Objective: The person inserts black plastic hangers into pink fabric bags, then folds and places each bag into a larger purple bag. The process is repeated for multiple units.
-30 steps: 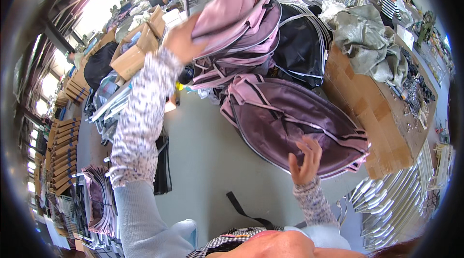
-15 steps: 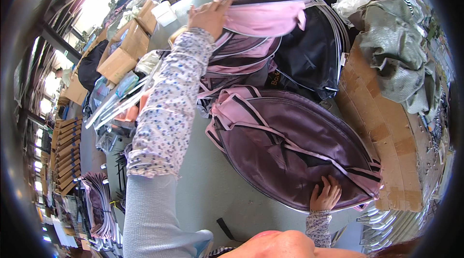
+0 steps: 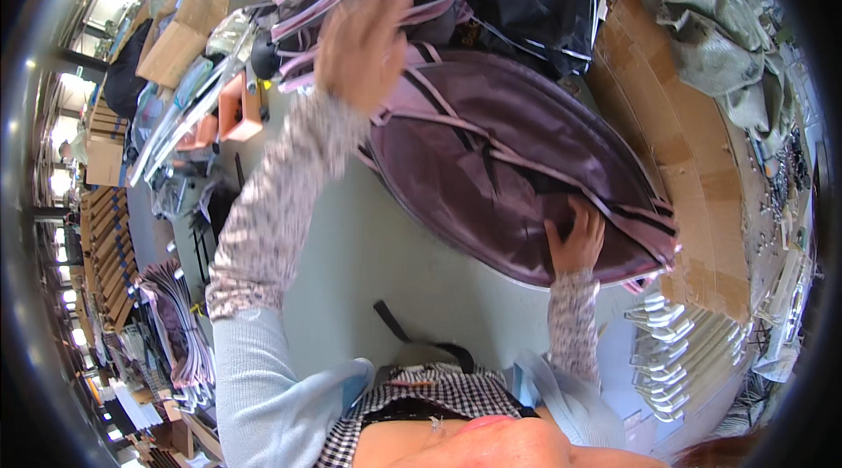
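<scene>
We've got bright windows (image 3: pixel 60 180) along the left edge, glare strongest upper left, a dark beam (image 3: pixel 77 64) between bright patches. Grey floor (image 3: pixel 151 238) shows as a strip left of our smooth grey worktable (image 3: pixel 351 249). We see shading toward its lower edge.

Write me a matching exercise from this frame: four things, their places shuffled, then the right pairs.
1. Right hand
2. Black strap
3. Orange bin
4. Crumpled grey sheeting

A. Upper right, over brown cardboard
B. Resting on the purple fabric piece
C. Left of the left sleeve
D. Lower middle, on the grey table

Pairs: 1-B, 2-D, 3-C, 4-A
</scene>
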Tool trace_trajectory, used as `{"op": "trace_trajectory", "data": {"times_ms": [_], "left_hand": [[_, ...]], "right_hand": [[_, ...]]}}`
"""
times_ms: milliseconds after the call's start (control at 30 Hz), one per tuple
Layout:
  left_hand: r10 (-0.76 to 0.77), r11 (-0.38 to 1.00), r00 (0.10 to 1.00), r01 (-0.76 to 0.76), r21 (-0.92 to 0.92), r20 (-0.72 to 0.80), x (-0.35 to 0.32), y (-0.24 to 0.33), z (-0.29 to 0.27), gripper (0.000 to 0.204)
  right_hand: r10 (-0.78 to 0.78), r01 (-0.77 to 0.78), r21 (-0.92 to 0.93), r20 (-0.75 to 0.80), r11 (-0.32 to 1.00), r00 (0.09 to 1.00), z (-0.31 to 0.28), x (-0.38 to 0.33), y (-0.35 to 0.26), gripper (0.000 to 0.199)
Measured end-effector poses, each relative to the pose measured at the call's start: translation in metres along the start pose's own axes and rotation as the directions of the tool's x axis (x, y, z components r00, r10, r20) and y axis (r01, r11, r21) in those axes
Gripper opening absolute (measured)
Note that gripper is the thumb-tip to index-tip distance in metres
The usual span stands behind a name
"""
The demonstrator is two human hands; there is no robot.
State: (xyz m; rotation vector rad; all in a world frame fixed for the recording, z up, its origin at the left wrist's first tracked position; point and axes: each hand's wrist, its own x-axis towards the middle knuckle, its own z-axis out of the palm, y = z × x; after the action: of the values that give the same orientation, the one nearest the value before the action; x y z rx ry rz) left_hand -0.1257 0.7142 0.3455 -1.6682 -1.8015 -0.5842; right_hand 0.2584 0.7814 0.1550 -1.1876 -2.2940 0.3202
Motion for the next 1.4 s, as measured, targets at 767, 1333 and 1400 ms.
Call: {"op": "trace_trajectory", "data": {"times_ms": [767,1333,1400], "left_hand": [[-0.392,0.266,0.545,0.838,-0.476,0.741,-0.327,0.252,-0.176,0.044],[-0.719,-0.514,0.33,0.339,-0.788,0.612,-0.393,0.262,-0.179,0.026],[-0.7,-0.482,0.349,0.413,-0.773,0.623,-0.394,0.261,-0.212,0.029]], "right_hand": [[-0.115,0.29,-0.189,0.619,0.938,0.777,0.014,0.038,-0.073,0.071],[-0.196,0.122,0.185,0.465,0.975,0.863,0.056,-0.256,-0.172,0.101],[-0.219,0.251,-0.047,0.353,0.967,0.91,0.062,-0.276,-0.183,0.108]]}}
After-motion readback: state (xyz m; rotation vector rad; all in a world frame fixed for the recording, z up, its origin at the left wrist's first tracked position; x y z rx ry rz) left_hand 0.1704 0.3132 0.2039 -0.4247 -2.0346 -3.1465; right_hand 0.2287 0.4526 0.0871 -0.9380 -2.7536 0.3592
